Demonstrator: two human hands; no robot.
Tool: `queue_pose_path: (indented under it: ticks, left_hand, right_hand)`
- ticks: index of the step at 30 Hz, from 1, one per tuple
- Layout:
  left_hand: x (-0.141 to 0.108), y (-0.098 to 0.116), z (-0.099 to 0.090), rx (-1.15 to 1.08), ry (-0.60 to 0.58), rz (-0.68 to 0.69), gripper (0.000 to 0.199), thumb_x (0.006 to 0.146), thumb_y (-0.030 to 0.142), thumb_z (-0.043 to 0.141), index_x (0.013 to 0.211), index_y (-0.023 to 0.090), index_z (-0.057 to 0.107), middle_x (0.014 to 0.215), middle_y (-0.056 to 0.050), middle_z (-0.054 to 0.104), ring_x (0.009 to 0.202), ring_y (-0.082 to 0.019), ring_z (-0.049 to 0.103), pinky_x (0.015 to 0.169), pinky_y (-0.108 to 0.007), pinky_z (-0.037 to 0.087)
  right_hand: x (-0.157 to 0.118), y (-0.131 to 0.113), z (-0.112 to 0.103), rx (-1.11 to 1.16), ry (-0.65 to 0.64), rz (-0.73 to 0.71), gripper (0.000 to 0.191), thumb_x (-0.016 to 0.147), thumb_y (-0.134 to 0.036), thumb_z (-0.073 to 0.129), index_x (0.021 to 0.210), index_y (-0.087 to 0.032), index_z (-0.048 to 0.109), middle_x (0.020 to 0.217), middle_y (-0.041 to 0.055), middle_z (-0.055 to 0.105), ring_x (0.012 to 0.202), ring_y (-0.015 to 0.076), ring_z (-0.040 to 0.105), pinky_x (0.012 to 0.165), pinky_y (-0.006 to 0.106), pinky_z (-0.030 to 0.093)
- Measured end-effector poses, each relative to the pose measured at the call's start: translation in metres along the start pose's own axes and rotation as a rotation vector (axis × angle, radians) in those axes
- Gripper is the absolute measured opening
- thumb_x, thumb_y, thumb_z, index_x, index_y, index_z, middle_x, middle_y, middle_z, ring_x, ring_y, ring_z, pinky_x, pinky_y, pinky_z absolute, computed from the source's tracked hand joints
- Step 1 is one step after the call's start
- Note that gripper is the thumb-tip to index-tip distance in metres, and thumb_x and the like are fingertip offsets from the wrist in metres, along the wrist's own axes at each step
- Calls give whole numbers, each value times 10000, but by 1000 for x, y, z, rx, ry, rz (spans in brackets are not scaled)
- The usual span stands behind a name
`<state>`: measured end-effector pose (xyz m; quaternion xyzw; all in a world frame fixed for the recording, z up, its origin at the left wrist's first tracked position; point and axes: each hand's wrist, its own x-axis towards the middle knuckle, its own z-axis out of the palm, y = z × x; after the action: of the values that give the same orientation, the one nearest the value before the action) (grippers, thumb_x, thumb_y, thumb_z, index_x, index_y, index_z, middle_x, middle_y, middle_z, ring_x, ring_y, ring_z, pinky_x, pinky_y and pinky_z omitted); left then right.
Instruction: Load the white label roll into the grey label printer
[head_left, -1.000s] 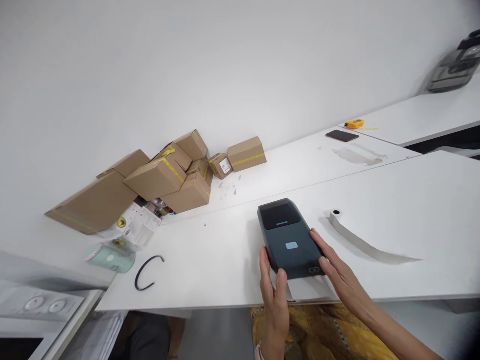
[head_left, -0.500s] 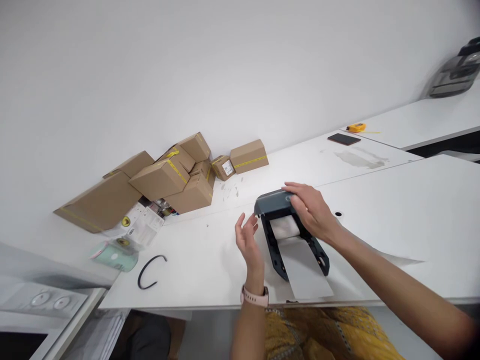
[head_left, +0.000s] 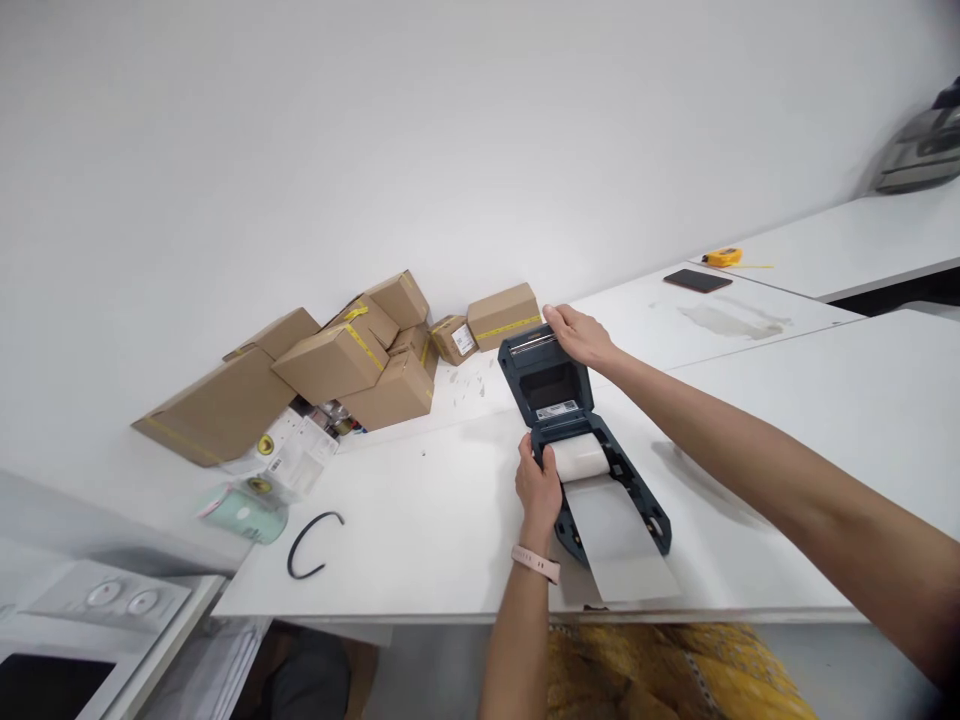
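A dark blue-grey label printer (head_left: 641, 495) lies on the white table with its lid (head_left: 551, 380) swung up and back. Inside the base sits a white paper roll (head_left: 581, 457), and a strip of paper (head_left: 619, 540) runs from it over the front toward the table edge. My right hand (head_left: 577, 335) grips the top edge of the raised lid. Around the left side of the base, beside the roll, my left hand (head_left: 538, 485) is closed, its thumb on the rim.
Cardboard boxes (head_left: 330, 358) are piled at the back left. Nearby lie a green pouch (head_left: 244, 513) and a black curved band (head_left: 292, 545). Farther right are a phone (head_left: 697, 280) and a yellow tape measure (head_left: 722, 258). A microwave (head_left: 90, 620) stands at lower left.
The lid has been raised further back by my right hand. My left hand, apart from the printer before, has moved right and taken hold of its side.
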<state>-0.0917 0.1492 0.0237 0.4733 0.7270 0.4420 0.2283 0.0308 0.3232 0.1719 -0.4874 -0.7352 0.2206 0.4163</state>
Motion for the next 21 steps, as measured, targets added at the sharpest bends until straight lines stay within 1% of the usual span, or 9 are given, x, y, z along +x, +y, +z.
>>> queue_pose_path:
  ticks: [5,7,9,10,12,14,16,18,21]
  left_hand:
    - [1,-2,2,20,-2,18,510,998,405,407,1451,176,448,1463,-150,590,1331,-298,564,1080,-406,426]
    - [1,-3,3,30,0,17,501,999,384,401,1454,179,438,1465,-147,589,1333,-290,565,1084,-406,427]
    - [2,-3,3,46,1,19,491,1002,367,393,1453,178,435,1455,-150,597,1326,-288,574,1084,-413,430]
    - [2,-3,3,59,1,22,488,1004,361,389,1452,174,433,1450,-153,601,1327,-290,574,1084,-417,430]
    - [3,-2,2,95,-5,33,488,1008,351,381,1459,170,424,1441,-157,608,1336,-292,569,1087,-421,428]
    - [4,0,1,138,-11,42,496,1011,331,370,1480,172,400,1425,-155,622,1326,-292,580,1076,-420,434]
    - [4,3,-1,183,-22,48,519,1014,311,355,1513,170,361,1400,-158,641,1297,-303,603,1055,-430,445]
    - [4,6,-2,225,-37,46,550,1013,290,340,1548,161,314,1365,-166,663,1258,-324,628,1032,-453,452]
    - [3,10,-2,258,-48,30,573,1016,283,327,1575,171,277,1301,-163,702,1212,-334,654,1018,-464,451]
  right_hand:
    - [-26,3,-9,40,40,-127,628,995,-631,348,1449,-219,482,1393,142,631,1238,355,596,1002,529,466]
    - [-49,8,-12,73,181,-254,550,998,-561,413,1427,-227,498,1408,138,612,1255,329,584,1028,514,463]
    - [-77,17,-11,115,334,-407,387,1014,-453,436,1294,-235,589,1275,121,676,1161,284,635,991,458,497]
    - [-91,23,-9,121,346,-463,309,1025,-396,430,1205,-244,629,1165,101,712,1085,257,664,949,421,518]
    - [-116,39,-1,59,182,-527,237,1018,-333,446,1096,-255,656,1025,74,737,973,235,692,858,377,546]
    - [-133,54,11,-115,-107,-523,247,994,-313,471,1162,-251,642,1102,84,733,1018,253,688,855,390,549]
    - [-141,66,23,-277,-356,-495,364,946,-302,532,1301,-238,587,1260,108,692,1135,289,656,916,428,533]
    - [-142,73,34,-357,-489,-480,539,863,-279,624,1392,-229,533,1363,124,645,1220,325,617,978,461,501]
    - [-138,75,46,-392,-567,-481,704,729,-237,721,1408,-212,535,1357,148,653,1205,364,625,1004,484,467]
